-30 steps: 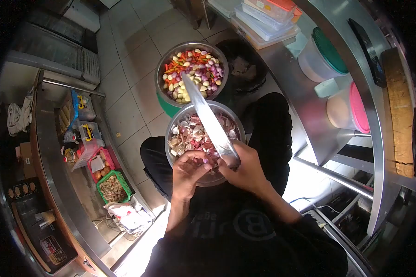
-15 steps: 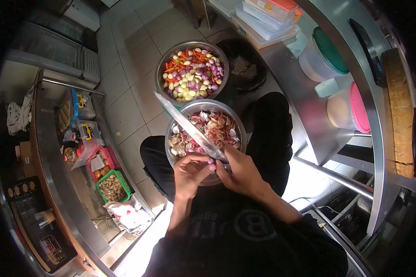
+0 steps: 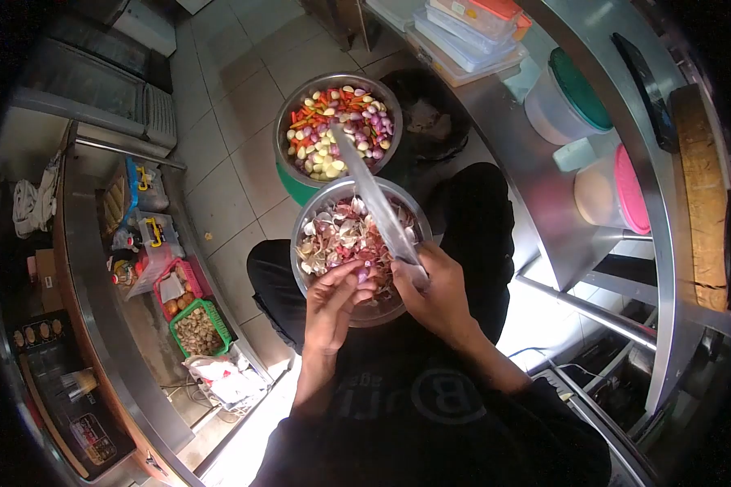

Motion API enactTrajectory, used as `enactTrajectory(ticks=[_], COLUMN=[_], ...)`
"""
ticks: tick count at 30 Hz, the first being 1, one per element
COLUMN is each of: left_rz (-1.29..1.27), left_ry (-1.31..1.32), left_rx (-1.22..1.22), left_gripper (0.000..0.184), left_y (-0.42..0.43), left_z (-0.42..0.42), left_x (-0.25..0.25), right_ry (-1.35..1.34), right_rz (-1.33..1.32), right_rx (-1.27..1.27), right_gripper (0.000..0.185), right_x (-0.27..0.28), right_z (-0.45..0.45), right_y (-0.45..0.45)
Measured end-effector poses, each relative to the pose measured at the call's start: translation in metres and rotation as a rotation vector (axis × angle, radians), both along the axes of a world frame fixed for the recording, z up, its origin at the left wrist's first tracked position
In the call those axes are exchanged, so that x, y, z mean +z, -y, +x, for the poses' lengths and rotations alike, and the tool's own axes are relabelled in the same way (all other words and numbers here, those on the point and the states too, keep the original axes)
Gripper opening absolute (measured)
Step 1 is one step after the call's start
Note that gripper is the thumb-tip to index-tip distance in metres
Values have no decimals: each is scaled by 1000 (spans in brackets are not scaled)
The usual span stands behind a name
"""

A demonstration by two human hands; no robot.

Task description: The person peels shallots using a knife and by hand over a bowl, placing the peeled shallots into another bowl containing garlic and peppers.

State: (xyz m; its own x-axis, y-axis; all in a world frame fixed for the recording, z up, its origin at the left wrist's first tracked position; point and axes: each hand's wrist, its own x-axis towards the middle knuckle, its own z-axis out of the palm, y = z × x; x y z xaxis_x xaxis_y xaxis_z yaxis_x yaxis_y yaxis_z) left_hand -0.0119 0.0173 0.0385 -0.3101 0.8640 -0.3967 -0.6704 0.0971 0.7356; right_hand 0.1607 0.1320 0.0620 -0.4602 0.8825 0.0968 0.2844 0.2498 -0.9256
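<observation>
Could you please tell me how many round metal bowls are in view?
2: the near bowl, below the knife, and the far bowl, just beyond it. More may be hidden.

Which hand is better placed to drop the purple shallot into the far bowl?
Probably the left hand: it holds the shallot at its fingertips, while the right hand is occupied with the knife.

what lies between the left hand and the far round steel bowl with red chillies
In the head view, a nearer round steel bowl holding dry papery peels lies there.
</observation>
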Motion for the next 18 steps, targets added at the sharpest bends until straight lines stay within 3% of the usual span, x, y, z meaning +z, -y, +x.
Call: enactTrajectory(ticks=[5, 7, 10, 14, 18], left_rz=[-43, -40, -36, -79, 19], left_ry=[-56, -90, -43, 48, 169], left_rx=[84, 176, 114, 85, -48], left_gripper=[28, 33, 33, 39, 51], left_y=[-32, -76, -116, -109, -77], left_z=[-38, -53, -91, -99, -78], left_x=[-10, 16, 0, -39, -23], right_ry=[-8, 37, 46, -14, 5], right_rz=[-50, -50, -34, -21, -43], right_rx=[20, 35, 11, -8, -3], right_gripper=[20, 20, 17, 13, 15], right_x=[-4, -7, -4, -7, -18], right_z=[1, 3, 0, 1, 2], right_y=[2, 1, 3, 2, 5])
